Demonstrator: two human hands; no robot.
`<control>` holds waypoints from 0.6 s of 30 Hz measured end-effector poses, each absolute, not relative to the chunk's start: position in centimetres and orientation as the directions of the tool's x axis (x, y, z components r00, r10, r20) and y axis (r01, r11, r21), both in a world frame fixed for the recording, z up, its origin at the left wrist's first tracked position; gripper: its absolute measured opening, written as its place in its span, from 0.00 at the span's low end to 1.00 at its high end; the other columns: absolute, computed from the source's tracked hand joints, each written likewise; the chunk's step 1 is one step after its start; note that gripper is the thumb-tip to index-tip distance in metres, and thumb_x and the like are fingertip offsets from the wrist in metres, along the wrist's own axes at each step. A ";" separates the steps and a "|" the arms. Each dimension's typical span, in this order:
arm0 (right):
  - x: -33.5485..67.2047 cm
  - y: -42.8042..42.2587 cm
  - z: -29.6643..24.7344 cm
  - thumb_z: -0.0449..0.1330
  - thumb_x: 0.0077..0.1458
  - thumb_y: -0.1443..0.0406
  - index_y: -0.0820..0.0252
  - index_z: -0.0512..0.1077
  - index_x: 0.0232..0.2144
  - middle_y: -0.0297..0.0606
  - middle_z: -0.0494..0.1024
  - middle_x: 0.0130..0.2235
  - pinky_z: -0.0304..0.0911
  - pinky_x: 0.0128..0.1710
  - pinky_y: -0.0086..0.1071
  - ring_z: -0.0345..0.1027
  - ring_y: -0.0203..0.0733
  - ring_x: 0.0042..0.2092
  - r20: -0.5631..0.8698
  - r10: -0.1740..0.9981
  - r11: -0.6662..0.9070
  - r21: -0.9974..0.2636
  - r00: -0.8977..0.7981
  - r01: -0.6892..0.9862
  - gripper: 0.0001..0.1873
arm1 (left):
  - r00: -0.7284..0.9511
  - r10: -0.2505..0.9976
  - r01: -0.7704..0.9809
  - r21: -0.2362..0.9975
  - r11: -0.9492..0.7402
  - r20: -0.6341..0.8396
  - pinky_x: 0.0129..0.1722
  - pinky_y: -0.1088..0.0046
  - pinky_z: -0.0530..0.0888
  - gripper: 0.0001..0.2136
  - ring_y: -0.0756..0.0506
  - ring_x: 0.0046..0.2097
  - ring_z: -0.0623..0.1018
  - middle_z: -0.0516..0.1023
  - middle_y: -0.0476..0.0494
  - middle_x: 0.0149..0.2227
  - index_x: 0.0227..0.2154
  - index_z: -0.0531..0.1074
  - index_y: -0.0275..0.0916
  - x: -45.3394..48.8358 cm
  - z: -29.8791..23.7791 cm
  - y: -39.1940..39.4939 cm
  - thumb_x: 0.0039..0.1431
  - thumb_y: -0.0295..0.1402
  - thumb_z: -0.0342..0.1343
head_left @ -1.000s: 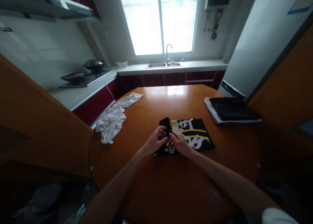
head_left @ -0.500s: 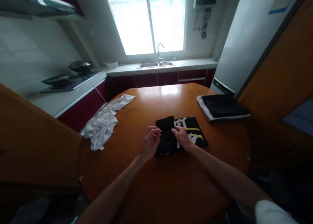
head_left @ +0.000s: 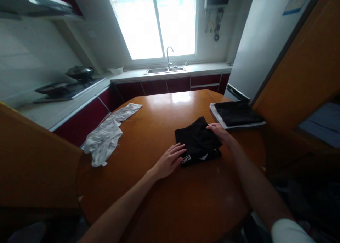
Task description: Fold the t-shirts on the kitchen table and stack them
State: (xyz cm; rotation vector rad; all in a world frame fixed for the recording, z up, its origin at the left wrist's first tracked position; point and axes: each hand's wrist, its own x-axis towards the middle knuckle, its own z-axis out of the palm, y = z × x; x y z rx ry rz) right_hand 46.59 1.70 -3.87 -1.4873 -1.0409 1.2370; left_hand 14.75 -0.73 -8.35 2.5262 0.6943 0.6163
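A black T-shirt (head_left: 195, 138), folded into a small packet with white lettering along its near edge, lies on the wooden table (head_left: 159, 119). My left hand (head_left: 170, 160) has its fingers stretched out, resting at the shirt's lower left edge. At the upper right side, my right hand (head_left: 218, 130) pinches the folded-over flap between thumb and fingers. Most of the shirt's printed front is hidden under that flap.
A crumpled white garment (head_left: 106, 135) lies at the table's left edge. Folded clothes, black (head_left: 236, 113) over white, are stacked at the right. Beyond the table are a sink (head_left: 159, 70), a stove with pans (head_left: 57, 90) and a fridge (head_left: 252, 48).
My right hand has carried the shirt's left flap over to the right, covering the yellow and white print. My left hand has opened out flat against the left edge. The view has shifted slightly.
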 end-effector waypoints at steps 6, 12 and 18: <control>49.1 2.1 -5.2 0.61 0.49 0.66 0.62 0.72 0.22 0.30 0.69 0.19 0.51 0.20 0.24 0.59 0.31 0.21 -0.362 0.924 -0.381 -0.857 0.121 0.346 0.06 | 0.812 0.530 0.366 0.492 -0.789 0.245 0.68 0.46 0.59 0.21 0.39 0.71 0.58 0.65 0.40 0.67 0.64 0.66 0.47 15.0 -8.5 -0.6 0.71 0.36 0.49; 49.7 2.4 -6.0 0.62 0.48 0.68 0.62 0.73 0.20 0.29 0.67 0.17 0.50 0.19 0.24 0.58 0.31 0.20 -0.382 0.917 -0.391 -0.805 0.114 0.447 0.06 | 0.794 0.502 0.364 0.394 -0.844 0.343 0.60 0.52 0.69 0.20 0.38 0.59 0.71 0.75 0.38 0.55 0.59 0.71 0.47 15.5 -8.1 -1.3 0.65 0.40 0.58; 50.0 2.3 -6.1 0.67 0.50 0.63 0.63 0.73 0.20 0.30 0.68 0.16 0.50 0.18 0.24 0.57 0.31 0.19 -0.374 0.920 -0.389 -0.827 0.120 0.406 0.12 | 0.795 0.447 0.363 0.268 -0.892 0.411 0.46 0.63 0.75 0.12 0.43 0.42 0.74 0.76 0.42 0.39 0.50 0.76 0.45 16.8 -8.3 -2.3 0.64 0.35 0.56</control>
